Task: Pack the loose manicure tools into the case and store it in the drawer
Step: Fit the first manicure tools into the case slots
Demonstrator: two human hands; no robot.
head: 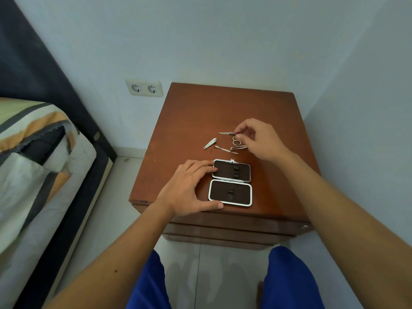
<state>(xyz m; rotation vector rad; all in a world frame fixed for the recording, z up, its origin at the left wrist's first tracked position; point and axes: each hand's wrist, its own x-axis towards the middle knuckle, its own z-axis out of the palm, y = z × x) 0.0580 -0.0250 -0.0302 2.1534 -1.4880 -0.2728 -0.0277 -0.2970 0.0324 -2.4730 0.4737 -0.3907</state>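
Observation:
An open manicure case [231,183] with a silver rim and dark lining lies flat on the brown nightstand [223,112]; both halves show empty elastic loops. My left hand [189,188] rests against the case's left edge, thumb at the near corner. Beyond the case lie loose metal tools: a nail clipper [209,143], a thin pusher [225,149], tweezers [238,147] and small scissors [231,136]. My right hand [258,137] pinches the scissors near their finger rings with thumb and forefinger, the blades pointing left.
The nightstand's drawer fronts [223,228] show below its front edge, shut, with a small knob [304,226] at right. A bed [33,163] with striped bedding stands at the left. A double wall socket [145,88] sits behind. White walls close in behind and at the right.

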